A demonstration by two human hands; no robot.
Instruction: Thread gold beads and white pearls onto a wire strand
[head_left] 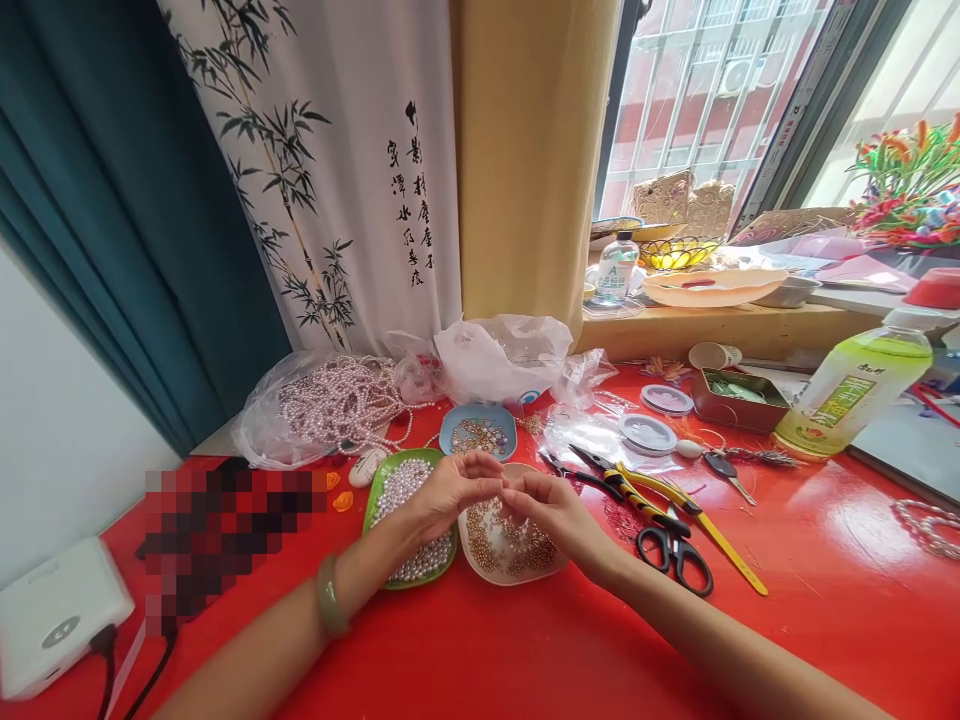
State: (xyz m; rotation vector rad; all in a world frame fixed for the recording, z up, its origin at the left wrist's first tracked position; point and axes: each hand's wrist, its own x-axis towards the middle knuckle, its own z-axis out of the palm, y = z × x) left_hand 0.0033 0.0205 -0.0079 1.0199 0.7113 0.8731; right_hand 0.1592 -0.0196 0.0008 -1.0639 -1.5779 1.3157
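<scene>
Above the pale dish [480, 572] of tiny gold beads [517, 548], both hands, left [450, 490] and right [551, 508], pinch something small fingertip to fingertip, probably light, slippery beads.

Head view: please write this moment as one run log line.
left hand and right hand: fingertips together | over white dish of gold beads | green dish of pearls beside

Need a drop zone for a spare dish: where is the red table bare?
Bare: near edge of the red table between the forearms, and right of the scissors toward the green bottle. Crowded: around both hands, the green dish, pink dish, pliers.
</scene>
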